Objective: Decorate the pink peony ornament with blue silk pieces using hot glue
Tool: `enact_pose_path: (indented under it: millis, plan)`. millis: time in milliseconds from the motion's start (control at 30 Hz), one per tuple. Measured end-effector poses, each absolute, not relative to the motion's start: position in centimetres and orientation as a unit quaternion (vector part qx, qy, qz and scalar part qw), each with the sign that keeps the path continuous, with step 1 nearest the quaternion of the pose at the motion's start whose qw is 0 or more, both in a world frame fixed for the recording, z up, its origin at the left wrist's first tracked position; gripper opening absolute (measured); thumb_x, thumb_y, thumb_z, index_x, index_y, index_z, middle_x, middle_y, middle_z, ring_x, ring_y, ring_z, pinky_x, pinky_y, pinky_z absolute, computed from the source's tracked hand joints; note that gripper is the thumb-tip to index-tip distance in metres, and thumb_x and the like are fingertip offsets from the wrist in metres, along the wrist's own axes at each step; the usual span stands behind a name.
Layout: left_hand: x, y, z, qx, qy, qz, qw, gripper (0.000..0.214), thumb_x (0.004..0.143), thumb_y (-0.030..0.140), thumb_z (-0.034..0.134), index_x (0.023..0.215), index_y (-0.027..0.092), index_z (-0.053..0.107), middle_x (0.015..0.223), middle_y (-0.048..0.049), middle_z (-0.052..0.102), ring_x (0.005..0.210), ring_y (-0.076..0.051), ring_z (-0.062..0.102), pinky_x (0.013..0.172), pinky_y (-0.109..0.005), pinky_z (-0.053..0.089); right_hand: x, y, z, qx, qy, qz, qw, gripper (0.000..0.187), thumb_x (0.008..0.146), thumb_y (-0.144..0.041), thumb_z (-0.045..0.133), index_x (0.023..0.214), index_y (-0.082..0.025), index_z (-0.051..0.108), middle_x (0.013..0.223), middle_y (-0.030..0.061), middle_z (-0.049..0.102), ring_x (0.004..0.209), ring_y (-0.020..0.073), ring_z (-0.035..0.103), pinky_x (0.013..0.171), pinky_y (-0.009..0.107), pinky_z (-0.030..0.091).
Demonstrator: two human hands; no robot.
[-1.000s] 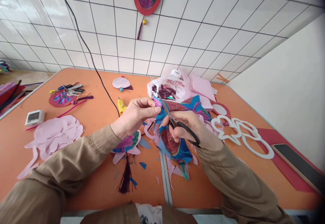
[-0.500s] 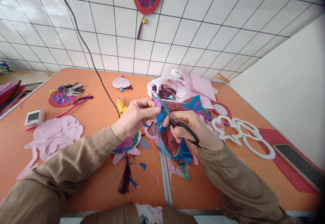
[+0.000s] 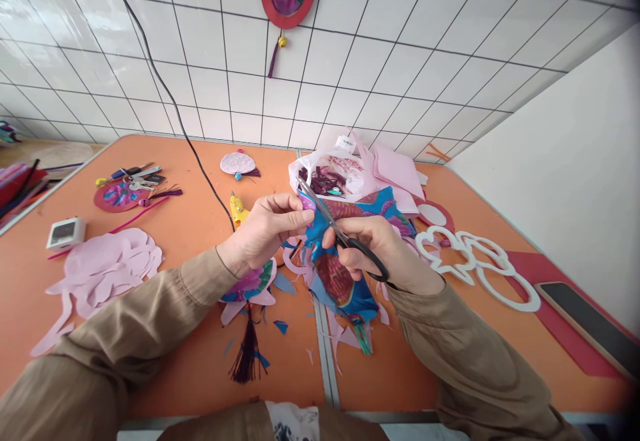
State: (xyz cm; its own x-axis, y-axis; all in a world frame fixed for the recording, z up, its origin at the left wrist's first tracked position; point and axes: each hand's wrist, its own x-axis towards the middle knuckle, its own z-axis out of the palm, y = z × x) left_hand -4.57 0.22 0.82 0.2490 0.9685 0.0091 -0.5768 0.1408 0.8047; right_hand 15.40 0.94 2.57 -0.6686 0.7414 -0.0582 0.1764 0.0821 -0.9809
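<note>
Between thumb and fingers, my left hand (image 3: 274, 224) pinches the edge of a blue patterned fabric (image 3: 340, 278). The cloth hangs down toward the table, with purple and dark red figures on it. My right hand (image 3: 373, 248) is closed round the black handles of a pair of scissors (image 3: 367, 254). Their blades point up and to the left, lying along the fabric beside my left fingertips. Whether the blades are fully closed is hard to make out. Below my left hand lies a fabric piece with a dark purple tassel (image 3: 247, 348).
Behind my hands sits a plastic bag (image 3: 350, 178) of purple tassels. A yellow glue gun (image 3: 239, 208) is left of it. Pink cutouts (image 3: 110, 264) and a small white device (image 3: 67, 233) lie at left. White outline shapes (image 3: 510, 288) and a phone (image 3: 585, 324) are at right.
Almost nothing differs. The view has shifted slightly, and both hands keep their hold on the fabric and the scissors.
</note>
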Motion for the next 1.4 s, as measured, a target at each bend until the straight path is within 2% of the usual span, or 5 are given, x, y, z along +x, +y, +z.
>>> enact_pose_path:
  millis: [567, 867, 1067, 1200, 1400]
  plan:
    - [-5.1, 1.9, -0.6, 0.372, 0.291, 0.483, 0.737, 0.031, 0.059, 0.026, 0.094, 0.068, 0.013, 0.068, 0.075, -0.0011, 0.07, 0.075, -0.013, 0.068, 0.081, -0.031, 0.055, 17.4, 1.8, 3.9, -0.361, -0.709, 0.517, 0.315, 0.058, 0.07, -0.073, 0.075, 0.088, -0.019, 0.063, 0.055, -0.0026, 0.058, 0.046, 0.0133, 0.056, 0.048, 0.029, 0.047]
    - [0.3, 5.5, 2.1, 0.398, 0.408, 0.443, 0.692, 0.032, 0.076, -0.002, 0.071, 0.053, 0.011, 0.054, 0.053, -0.0002, 0.059, 0.055, -0.009, 0.059, 0.066, -0.027, 0.049, 19.4, 1.7, 5.2, -0.36, -0.679, 0.419, 0.484, 0.04, 0.082, -0.065, 0.07, 0.088, -0.025, 0.066, 0.059, -0.0028, 0.056, 0.049, 0.0139, 0.054, 0.063, 0.037, 0.053]
    - [3.3, 5.9, 5.5, 0.496, 0.25, 0.547, 0.626, 0.037, 0.086, 0.007, 0.066, 0.054, 0.014, 0.05, 0.054, 0.0045, 0.051, 0.059, -0.006, 0.051, 0.065, -0.025, 0.041, 20.4, 1.4, 6.0, -0.365, -0.673, 0.348, 0.541, 0.041, 0.082, -0.066, 0.069, 0.088, -0.026, 0.066, 0.057, -0.0038, 0.054, 0.049, 0.0141, 0.053, 0.074, 0.04, 0.056]
    - [0.9, 4.6, 3.2, 0.542, 0.439, 0.403, 0.592, 0.025, 0.072, 0.005, 0.075, 0.054, 0.012, 0.06, 0.055, 0.0018, 0.055, 0.056, -0.008, 0.048, 0.059, -0.027, 0.036, 20.7, 2.1, 5.8, -0.451, -0.685, 0.311, 0.48, 0.039, 0.078, -0.059, 0.076, 0.088, -0.023, 0.065, 0.057, -0.0026, 0.058, 0.049, 0.0145, 0.057, 0.053, 0.031, 0.047]
    - [-5.0, 1.1, 0.3, 0.486, 0.441, 0.487, 0.576, 0.024, 0.065, 0.022, 0.086, 0.058, 0.014, 0.065, 0.067, -0.0008, 0.066, 0.065, -0.01, 0.058, 0.066, -0.024, 0.045, 20.0, 4.4, 3.6, -0.535, -0.783, 0.23, 0.219, 0.044, 0.072, -0.048, 0.083, 0.094, -0.024, 0.053, 0.064, -0.0021, 0.064, 0.056, 0.0154, 0.056, 0.054, 0.028, 0.038]
